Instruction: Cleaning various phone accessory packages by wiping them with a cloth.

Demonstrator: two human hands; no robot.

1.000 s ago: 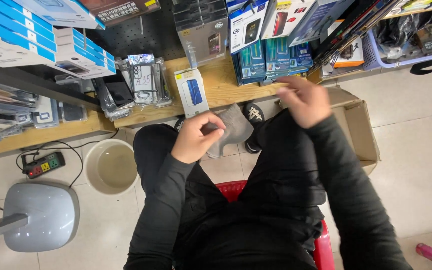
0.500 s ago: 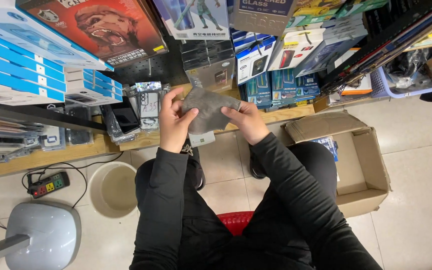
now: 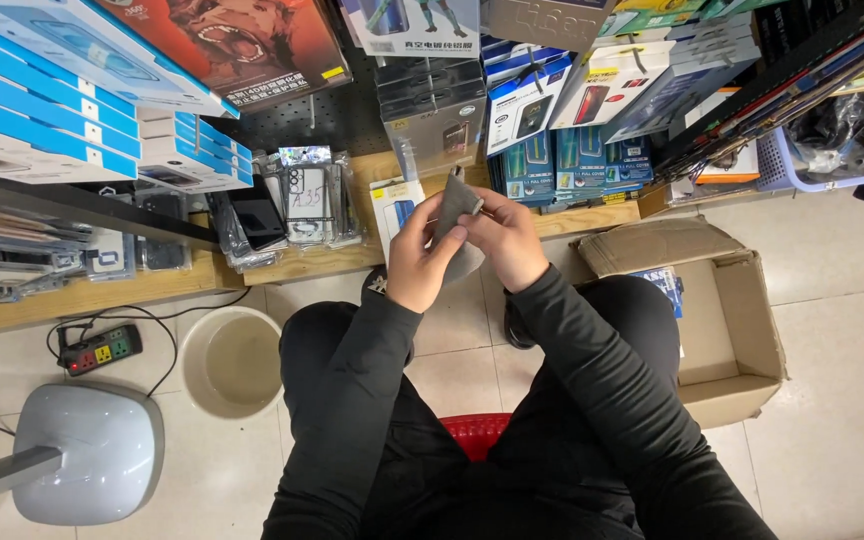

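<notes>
A flat dark grey phone case [image 3: 455,205] is held edge-on in front of me, above my knees. My left hand [image 3: 420,255] grips its left side from below. My right hand [image 3: 508,236] pinches its right side, fingers curled over the top edge. Both arms are in black sleeves. I sit on a red stool [image 3: 479,432]. Beyond the hands, a low wooden shelf [image 3: 322,262] carries boxed and bagged phone accessories.
An open cardboard box [image 3: 742,310] stands on the tiled floor to my right. A beige round bucket [image 3: 235,360] sits to my left, beside a power strip [image 3: 102,348] and a grey fan base [image 3: 87,452]. Stacked blue-and-white boxes [image 3: 62,110] fill the upper left.
Both hands came together on the grey case, lifted it in front of the shelf, then turned it from flat-on to edge-on. The view tilted upward and moved closer.
</notes>
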